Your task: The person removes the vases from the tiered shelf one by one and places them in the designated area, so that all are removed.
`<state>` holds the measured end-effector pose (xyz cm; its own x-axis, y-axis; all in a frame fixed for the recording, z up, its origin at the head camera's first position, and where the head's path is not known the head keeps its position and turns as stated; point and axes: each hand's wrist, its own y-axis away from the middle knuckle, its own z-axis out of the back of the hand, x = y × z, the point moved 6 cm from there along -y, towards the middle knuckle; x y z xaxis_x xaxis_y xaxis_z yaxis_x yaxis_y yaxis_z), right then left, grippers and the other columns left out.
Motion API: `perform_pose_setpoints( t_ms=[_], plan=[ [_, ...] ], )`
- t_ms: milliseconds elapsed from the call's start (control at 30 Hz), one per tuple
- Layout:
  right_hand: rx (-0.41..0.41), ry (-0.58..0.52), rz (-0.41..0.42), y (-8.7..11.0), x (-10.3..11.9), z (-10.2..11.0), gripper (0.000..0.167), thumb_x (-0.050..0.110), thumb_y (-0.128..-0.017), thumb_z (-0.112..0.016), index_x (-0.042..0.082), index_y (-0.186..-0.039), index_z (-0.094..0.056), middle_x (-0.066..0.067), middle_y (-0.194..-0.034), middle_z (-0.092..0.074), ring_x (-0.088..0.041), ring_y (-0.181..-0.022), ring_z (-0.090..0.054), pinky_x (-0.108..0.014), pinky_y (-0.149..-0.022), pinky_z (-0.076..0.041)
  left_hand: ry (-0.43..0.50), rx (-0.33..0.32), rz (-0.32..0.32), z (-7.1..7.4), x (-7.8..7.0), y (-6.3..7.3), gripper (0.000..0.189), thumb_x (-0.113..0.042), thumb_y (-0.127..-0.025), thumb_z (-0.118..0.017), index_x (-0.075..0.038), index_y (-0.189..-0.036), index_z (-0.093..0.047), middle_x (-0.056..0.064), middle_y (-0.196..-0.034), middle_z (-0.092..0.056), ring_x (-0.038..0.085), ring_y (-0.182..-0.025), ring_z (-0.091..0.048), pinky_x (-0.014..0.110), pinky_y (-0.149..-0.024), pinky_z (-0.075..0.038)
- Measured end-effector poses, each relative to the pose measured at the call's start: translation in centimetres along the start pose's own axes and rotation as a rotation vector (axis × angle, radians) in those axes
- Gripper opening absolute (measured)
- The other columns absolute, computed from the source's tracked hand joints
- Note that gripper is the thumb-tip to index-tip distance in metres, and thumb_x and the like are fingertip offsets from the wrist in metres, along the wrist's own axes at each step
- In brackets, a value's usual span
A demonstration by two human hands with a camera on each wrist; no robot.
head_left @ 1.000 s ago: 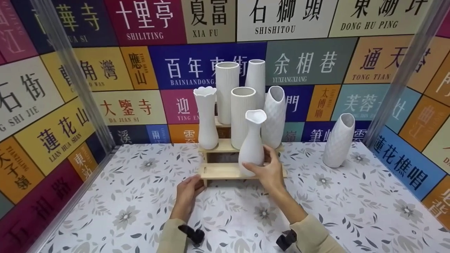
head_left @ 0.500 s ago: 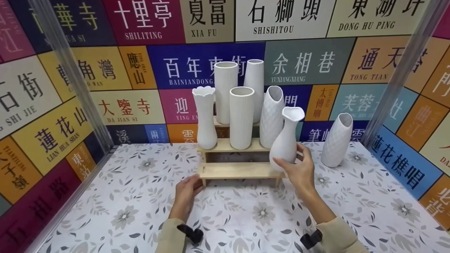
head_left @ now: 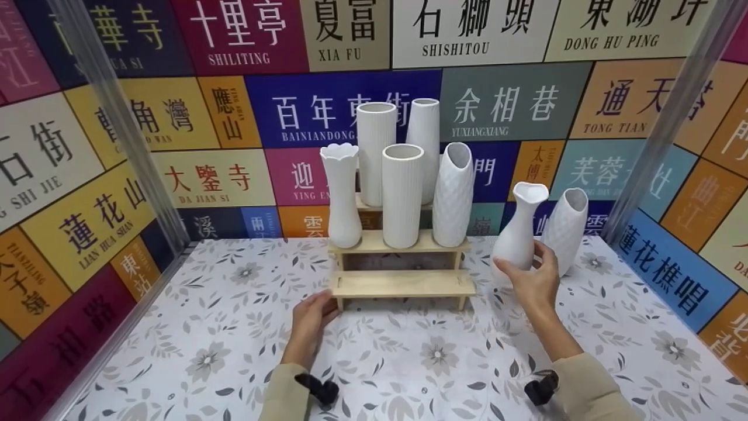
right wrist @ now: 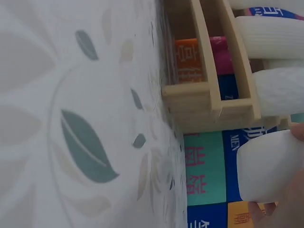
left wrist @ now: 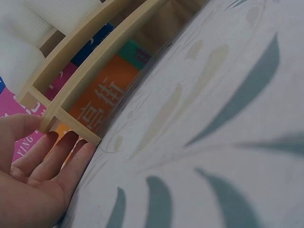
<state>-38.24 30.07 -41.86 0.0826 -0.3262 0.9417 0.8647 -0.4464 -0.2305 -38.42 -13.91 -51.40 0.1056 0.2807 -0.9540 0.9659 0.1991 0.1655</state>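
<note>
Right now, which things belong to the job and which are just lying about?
Job:
white flared-rim vase, in right hand
pale wooden tiered stand, held by left hand
five white vases on that stand
white diamond-textured vase off the stand (likely)

Just there:
white floral tablecloth
multicoloured printed wall

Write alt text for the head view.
A person's right hand has a white flared vase in its grip, to the right of a tiered wooden stand bearing five other white vases. The left hand holds the left end of the stand's lowest tier. A seventh vase stands at right on a flower-patterned table, before colorful sign panels.
</note>
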Motion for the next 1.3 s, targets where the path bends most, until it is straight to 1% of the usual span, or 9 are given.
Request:
perform_pose_setpoints(
  t_ms=[167, 267, 400, 533, 767, 967, 1133, 1233, 1300],
  plan=[
    [-0.022, 0.03, -0.07, -1.5, -1.7, 0.5, 0.093, 0.035, -0.082, -0.082, 0.014, -0.155, -0.029, -0.012, -0.159, -0.037, -0.032, -0.141, -0.041, -0.052, -0.118, -0.042, -0.02, -0.009, 0.019, -0.1, 0.0, 0.0, 0.044, -0.019, -0.102, -0.057, 0.008, -0.137, -0.053, 0.031, -0.134, -0.06, 0.037, -0.126, -0.062, 0.038, -0.104, -0.058],
    [-0.037, 0.042, -0.092, -2.4, -2.4, 0.5, 0.092, 0.034, -0.083, -0.082, 0.013, -0.155, -0.029, -0.013, -0.158, -0.037, -0.033, -0.141, -0.041, -0.053, -0.119, -0.041, -0.02, -0.01, 0.018, -0.1, 0.0, 0.0, 0.045, -0.02, -0.102, -0.057, 0.008, -0.137, -0.052, 0.031, -0.134, -0.059, 0.038, -0.126, -0.061, 0.039, -0.104, -0.057],
    [-0.063, 0.058, -0.098, -3.3, -3.2, 0.1, 0.091, 0.032, -0.082, -0.083, 0.01, -0.154, -0.03, -0.016, -0.157, -0.038, -0.034, -0.141, -0.041, -0.054, -0.119, -0.04, -0.005, -0.007, 0.011, -0.1, 0.0, 0.1, 0.045, -0.019, -0.102, -0.057, 0.009, -0.137, -0.051, 0.032, -0.135, -0.058, 0.039, -0.127, -0.06, 0.04, -0.105, -0.057],
    [-0.099, 0.053, -0.107, -4.0, -3.8, -0.2, 0.089, 0.026, -0.081, -0.083, 0.007, -0.152, -0.033, -0.018, -0.154, -0.041, -0.035, -0.141, -0.041, -0.053, -0.12, -0.039, 0.003, -0.01, 0.013, -0.2, 0.0, 0.1, 0.043, -0.018, -0.102, -0.056, 0.009, -0.136, -0.053, 0.031, -0.134, -0.059, 0.039, -0.127, -0.06, 0.039, -0.104, -0.058],
    [-0.172, 0.038, -0.114, -5.4, -4.7, -0.4, 0.086, 0.023, -0.08, -0.084, 0.005, -0.149, -0.036, -0.02, -0.152, -0.043, -0.035, -0.14, -0.042, -0.049, -0.12, -0.039, -0.019, -0.032, 0.012, -0.1, -0.1, 0.1, 0.039, -0.016, -0.102, -0.056, 0.008, -0.133, -0.056, 0.029, -0.132, -0.062, 0.035, -0.122, -0.064, 0.036, -0.101, -0.059],
    [-0.204, -0.006, -0.184, -5.7, -5.4, -0.6, 0.087, 0.022, -0.079, -0.084, 0.008, -0.15, -0.036, -0.018, -0.152, -0.042, -0.032, -0.141, -0.041, -0.043, -0.123, -0.037, -0.035, -0.032, 0.032, 0.1, 0.0, 0.0, 0.042, -0.019, -0.102, -0.056, 0.005, -0.136, -0.055, 0.028, -0.133, -0.062, 0.035, -0.124, -0.063, 0.034, -0.1, -0.06],
    [-0.205, 0.005, -0.227, -5.8, -6.3, -0.6, 0.089, 0.019, -0.079, -0.084, 0.006, -0.151, -0.034, -0.019, -0.154, -0.04, -0.033, -0.143, -0.039, -0.041, -0.125, -0.034, -0.037, -0.029, 0.032, 0.0, 0.1, 0.0, 0.042, -0.019, -0.102, -0.056, 0.006, -0.135, -0.055, 0.028, -0.133, -0.061, 0.036, -0.125, -0.062, 0.034, -0.099, -0.06],
    [-0.205, 0.017, -0.233, -5.9, -6.7, -0.6, 0.089, 0.018, -0.079, -0.084, 0.005, -0.152, -0.034, -0.02, -0.154, -0.04, -0.034, -0.144, -0.039, -0.042, -0.126, -0.033, -0.032, -0.026, 0.032, 0.0, 0.1, -0.1, 0.041, -0.019, -0.102, -0.056, 0.007, -0.134, -0.055, 0.029, -0.134, -0.061, 0.036, -0.126, -0.062, 0.034, -0.1, -0.06],
    [-0.199, 0.031, -0.222, -6.1, -6.7, -0.7, 0.088, 0.018, -0.08, -0.083, 0.005, -0.151, -0.035, -0.021, -0.154, -0.04, -0.035, -0.143, -0.039, -0.043, -0.126, -0.032, -0.033, -0.03, 0.035, 0.1, 0.0, -0.2, 0.041, -0.02, -0.102, -0.056, 0.006, -0.134, -0.056, 0.028, -0.133, -0.062, 0.035, -0.125, -0.062, 0.034, -0.1, -0.06]
  ],
)
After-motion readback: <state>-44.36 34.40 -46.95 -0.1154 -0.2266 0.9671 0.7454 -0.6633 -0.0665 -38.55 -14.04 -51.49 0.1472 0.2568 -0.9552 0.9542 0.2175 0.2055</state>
